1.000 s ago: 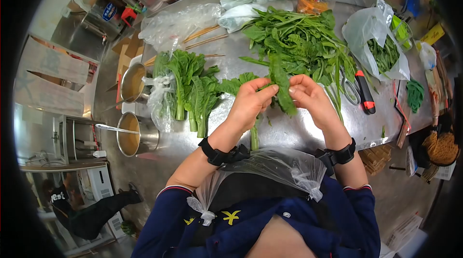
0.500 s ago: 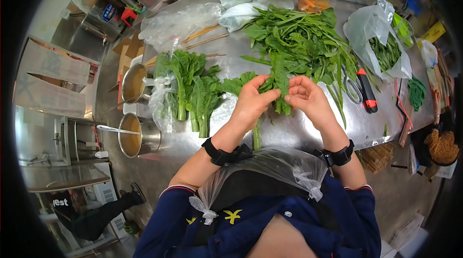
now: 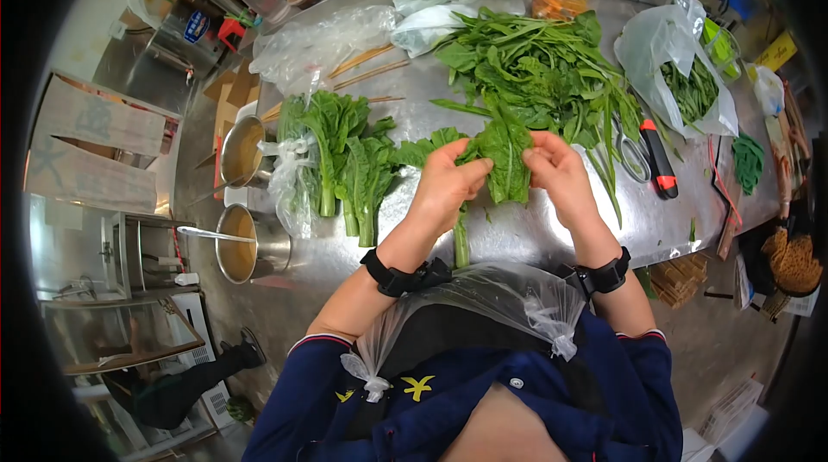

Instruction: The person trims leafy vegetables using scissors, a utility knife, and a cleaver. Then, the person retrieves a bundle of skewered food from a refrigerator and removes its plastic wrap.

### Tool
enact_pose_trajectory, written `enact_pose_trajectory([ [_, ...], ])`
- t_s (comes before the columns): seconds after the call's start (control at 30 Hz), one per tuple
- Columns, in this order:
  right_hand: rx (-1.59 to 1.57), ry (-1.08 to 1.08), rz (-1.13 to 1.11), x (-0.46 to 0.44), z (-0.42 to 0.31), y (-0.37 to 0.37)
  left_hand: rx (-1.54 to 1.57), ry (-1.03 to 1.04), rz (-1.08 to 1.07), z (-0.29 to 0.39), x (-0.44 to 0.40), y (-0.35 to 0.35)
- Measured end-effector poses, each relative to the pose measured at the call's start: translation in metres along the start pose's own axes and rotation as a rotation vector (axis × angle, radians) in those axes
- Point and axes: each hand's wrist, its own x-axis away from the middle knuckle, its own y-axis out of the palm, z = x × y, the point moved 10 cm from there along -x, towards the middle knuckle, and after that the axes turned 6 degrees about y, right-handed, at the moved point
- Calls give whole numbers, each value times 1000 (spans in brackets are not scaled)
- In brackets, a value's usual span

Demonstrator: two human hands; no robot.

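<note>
A: How is the grip of each hand, please?
B: The left hand (image 3: 444, 186) is pinching one side of the broad leaf (image 3: 507, 169), its thumb and fingers being almost closed. The right hand (image 3: 561, 176) is holding the other edge, also with a narrow pinch.

A: And where exactly is this leaf?
B: It is hanging spread between the two hands, above the tabletop (image 3: 552, 242).

A: What is lying around them?
B: A green stalk (image 3: 461, 242) is lying just below the left hand. Beyond the hands, a heap of greens (image 3: 535, 65) is covering the tabletop. To the left, the leafy bunches (image 3: 345, 151) are lying beside a knotted clear bag (image 3: 293, 173). To the right, the scissors (image 3: 634, 158) are resting near a red and black handle (image 3: 658, 160).
</note>
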Motion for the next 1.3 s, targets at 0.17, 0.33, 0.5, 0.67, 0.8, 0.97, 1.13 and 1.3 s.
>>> enact_pose_trajectory([
  [0.17, -192, 72, 3, 2, 5, 1, 48, -26, -32, -3, -2, -8],
  [0.33, -268, 77, 27, 0, 9, -6, 73, -39, -57, -6, -3, -6],
  [0.5, -32, -26, -135, 4, 0, 8, -35, -34, -57, 12, 3, 6],
  [0.67, 82, 10, -172, 8, -1, 18, -81, -33, -77, 6, 0, 2],
  [0.8, 377, -284, -92, 7, -42, 25, -208, 17, -192, -10, -8, 4],
  [0.97, 311, -379, -14, 0, -44, 30, -223, 51, -215, -1, -4, 12],
  [1.13, -197, -89, 92, -28, -12, -23, -82, -112, -109, -11, 1, -1],
  [1.3, 785, -566, 307, 4, -61, -19, 86, -73, 118, -8, -9, -27],
])
